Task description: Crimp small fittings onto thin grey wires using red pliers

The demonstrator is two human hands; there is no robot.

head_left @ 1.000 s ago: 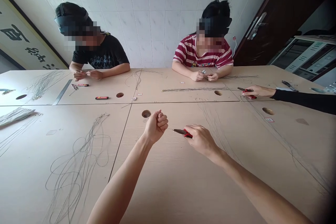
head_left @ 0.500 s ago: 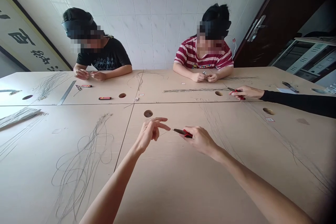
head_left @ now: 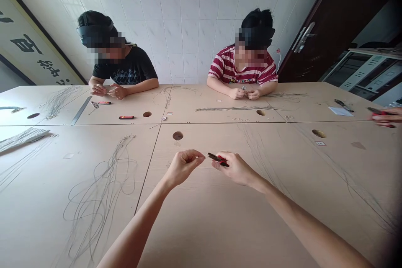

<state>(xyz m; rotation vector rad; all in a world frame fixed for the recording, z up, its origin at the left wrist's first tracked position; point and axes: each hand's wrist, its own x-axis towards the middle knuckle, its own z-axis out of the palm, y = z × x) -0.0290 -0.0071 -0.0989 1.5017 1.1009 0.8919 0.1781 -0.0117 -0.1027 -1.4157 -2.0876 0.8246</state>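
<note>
My left hand (head_left: pixel 186 166) is closed in a pinch above the table, thumb and index fingertips together. Whatever sits between those fingertips is too small to make out. Just to its right, my right hand (head_left: pixel 237 168) is wrapped around red-handled pliers (head_left: pixel 216 159). The dark jaws of the pliers point left, a short gap from the left fingertips. Left of my arms lies a loose bundle of thin grey cords (head_left: pixel 105 188), with small metal ends gathered at its top.
Across the table (head_left: pixel 201 226) sit two people, one in a black shirt (head_left: pixel 132 67), the other in a striped shirt (head_left: pixel 243 67). At the right edge another person's hand (head_left: pixel 389 117) holds pliers. More cords (head_left: pixel 59 102), a ruler (head_left: pixel 81 110) and a cable hole (head_left: pixel 177 135) are around.
My left fingers have gone from spread to pinched, beside the pliers. The other person's hand with pliers has drawn back to the right edge.
</note>
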